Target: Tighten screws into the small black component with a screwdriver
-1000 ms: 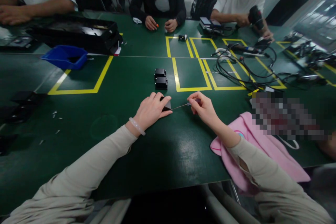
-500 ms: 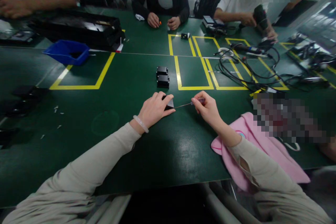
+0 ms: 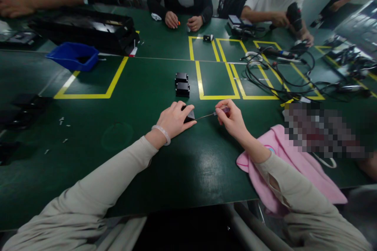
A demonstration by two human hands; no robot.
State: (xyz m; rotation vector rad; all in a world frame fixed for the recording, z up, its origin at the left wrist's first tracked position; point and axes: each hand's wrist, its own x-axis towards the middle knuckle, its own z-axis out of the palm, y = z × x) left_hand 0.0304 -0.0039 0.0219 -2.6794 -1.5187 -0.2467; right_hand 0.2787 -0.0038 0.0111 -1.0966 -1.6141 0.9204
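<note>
My left hand is closed round a small black box-shaped part on the green table, its fingers covering most of it. In my right hand is a screwdriver with a translucent purplish handle. Its thin shaft runs left, nearly level, and the tip meets the right side of the black part; the exact contact point is too small to make out. Just beyond my left hand, two similar black box-shaped parts sit one behind the other.
A blue bin and a long black housing stand at the left back. Small pale screws lie at left. Black cables spread at right. A pink cloth lies under my right forearm. Co-workers sit opposite, one holding a power drill.
My right hand has shifted slightly on the screwdriver, its fingers turned a little round the handle. My left hand and the black part stay in place.
</note>
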